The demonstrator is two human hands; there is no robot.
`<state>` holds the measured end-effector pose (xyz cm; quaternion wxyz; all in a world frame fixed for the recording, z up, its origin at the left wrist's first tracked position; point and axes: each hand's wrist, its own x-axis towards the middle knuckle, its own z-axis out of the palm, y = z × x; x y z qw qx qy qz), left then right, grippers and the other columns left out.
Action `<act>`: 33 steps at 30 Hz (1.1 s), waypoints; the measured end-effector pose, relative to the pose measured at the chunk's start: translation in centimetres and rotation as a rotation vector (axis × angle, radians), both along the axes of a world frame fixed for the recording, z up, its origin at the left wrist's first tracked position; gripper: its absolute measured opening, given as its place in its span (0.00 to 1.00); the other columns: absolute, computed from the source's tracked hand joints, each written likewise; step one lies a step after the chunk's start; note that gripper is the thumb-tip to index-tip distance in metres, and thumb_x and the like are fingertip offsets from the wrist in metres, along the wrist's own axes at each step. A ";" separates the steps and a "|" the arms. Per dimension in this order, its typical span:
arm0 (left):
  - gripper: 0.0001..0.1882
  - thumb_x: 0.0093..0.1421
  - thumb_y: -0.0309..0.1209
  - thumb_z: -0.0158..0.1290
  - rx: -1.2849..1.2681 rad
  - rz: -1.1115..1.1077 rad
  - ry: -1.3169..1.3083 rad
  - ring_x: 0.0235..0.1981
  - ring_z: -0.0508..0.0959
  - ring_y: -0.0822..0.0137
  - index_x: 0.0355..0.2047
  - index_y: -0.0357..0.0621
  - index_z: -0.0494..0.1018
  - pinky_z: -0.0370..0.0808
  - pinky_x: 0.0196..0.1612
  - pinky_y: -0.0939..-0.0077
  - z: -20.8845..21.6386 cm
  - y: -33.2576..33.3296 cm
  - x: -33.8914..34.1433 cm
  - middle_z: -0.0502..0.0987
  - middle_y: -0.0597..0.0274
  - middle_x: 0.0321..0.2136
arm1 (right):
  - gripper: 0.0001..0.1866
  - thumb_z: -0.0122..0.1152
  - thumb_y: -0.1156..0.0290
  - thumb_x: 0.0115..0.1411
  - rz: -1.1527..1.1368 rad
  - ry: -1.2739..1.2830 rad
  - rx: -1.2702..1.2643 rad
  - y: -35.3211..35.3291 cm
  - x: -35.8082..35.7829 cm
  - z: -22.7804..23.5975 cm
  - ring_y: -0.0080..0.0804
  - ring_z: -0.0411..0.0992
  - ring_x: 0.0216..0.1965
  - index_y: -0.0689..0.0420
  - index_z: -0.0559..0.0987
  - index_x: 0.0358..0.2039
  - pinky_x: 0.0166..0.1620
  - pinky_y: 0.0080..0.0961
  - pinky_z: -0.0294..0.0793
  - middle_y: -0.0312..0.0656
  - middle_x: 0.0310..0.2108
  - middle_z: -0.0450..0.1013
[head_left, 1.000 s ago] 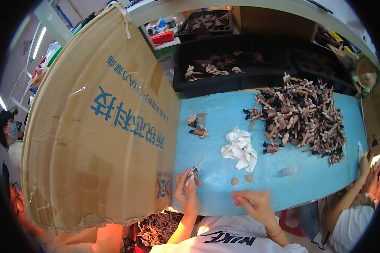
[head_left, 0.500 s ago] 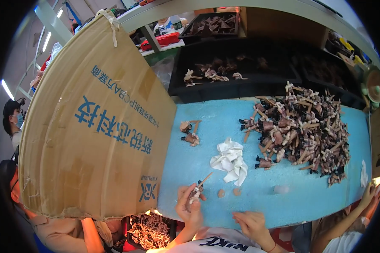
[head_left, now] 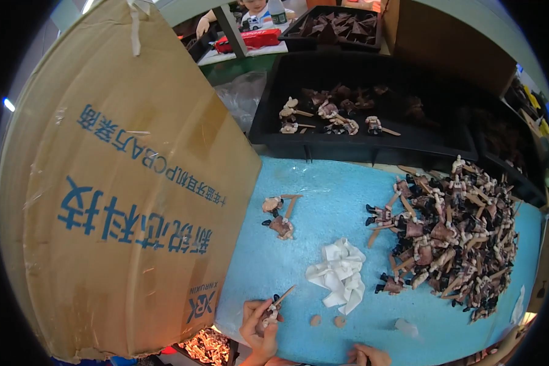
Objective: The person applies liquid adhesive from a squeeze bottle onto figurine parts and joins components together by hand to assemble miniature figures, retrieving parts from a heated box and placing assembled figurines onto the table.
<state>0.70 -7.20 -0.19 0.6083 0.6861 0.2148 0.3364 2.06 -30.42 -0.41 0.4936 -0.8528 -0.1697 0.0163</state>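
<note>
My left hand (head_left: pixel 259 329) is closed around a small toy figurine (head_left: pixel 269 315) with a thin brown stick-like part pointing up and right. At the lower edge, my right hand (head_left: pixel 370 355) has its fingers curled in, and anything between them is hidden. Between the hands lie two small round beige pieces (head_left: pixel 315 319). A crumpled white cloth (head_left: pixel 337 274) rests just beyond them. Farther left, another figurine (head_left: pixel 282 227) lies on the blue tabletop (head_left: pixel 323 183) beside a round beige piece with a brown strip (head_left: pixel 273 204). A large heap of similar figurines (head_left: pixel 451 238) covers the right side.
A tall cardboard sheet (head_left: pixel 128 183) walls off the left. Black trays (head_left: pixel 372 146) holding figurines and brown parts line the back. A translucent lump (head_left: pixel 407 327) sits at front right. Below the table's left corner stands a bin of brightly lit parts (head_left: pixel 207 346). Another person (head_left: pixel 256 9) is behind.
The view has tilted, so the table appears lower and more of the back trays shows. My left hand still holds the figurine. My right hand now sits partly cut off by the lower edge.
</note>
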 end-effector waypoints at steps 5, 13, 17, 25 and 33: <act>0.24 0.57 0.42 0.50 0.101 0.030 0.063 0.29 0.70 0.66 0.44 0.31 0.69 0.73 0.22 0.77 0.0 -0.3 -0.1 0.65 0.53 0.33 | 0.06 0.58 0.77 0.51 0.015 -0.011 -0.021 -0.2 0.7 0.5 0.35 0.73 0.20 0.58 0.78 0.31 0.27 0.28 0.72 0.42 0.20 0.74; 0.25 0.56 0.43 0.50 0.083 0.011 0.064 0.29 0.71 0.66 0.43 0.32 0.70 0.73 0.22 0.78 0.2 -0.3 0.4 0.65 0.53 0.33 | 0.06 0.58 0.76 0.51 -0.041 0.075 0.024 0.2 0.7 0.9 0.35 0.73 0.20 0.60 0.77 0.31 0.28 0.29 0.73 0.42 0.19 0.74; 0.24 0.57 0.43 0.50 0.087 0.008 0.045 0.30 0.71 0.65 0.43 0.32 0.70 0.73 0.21 0.77 0.2 -0.2 0.2 0.65 0.54 0.33 | 0.06 0.58 0.77 0.50 -0.053 -0.023 -0.007 0.0 0.1 -0.1 0.35 0.73 0.20 0.61 0.78 0.30 0.28 0.28 0.73 0.43 0.18 0.74; 0.23 0.57 0.42 0.50 0.073 -0.004 0.032 0.29 0.72 0.66 0.42 0.31 0.70 0.72 0.24 0.77 0.2 -0.4 -0.3 0.67 0.53 0.32 | 0.05 0.56 0.78 0.51 -0.100 0.019 0.049 0.4 -0.1 0.5 0.30 0.69 0.14 0.65 0.77 0.30 0.22 0.25 0.69 0.41 0.15 0.72; 0.21 0.59 0.37 0.48 -0.204 -0.119 -0.132 0.31 0.72 0.63 0.44 0.30 0.69 0.71 0.28 0.74 1.6 -1.4 -0.3 0.68 0.53 0.35 | 0.08 0.47 0.79 0.59 -0.057 0.326 0.251 0.5 0.7 0.7 0.22 0.69 0.18 0.68 0.75 0.34 0.22 0.16 0.68 0.44 0.20 0.72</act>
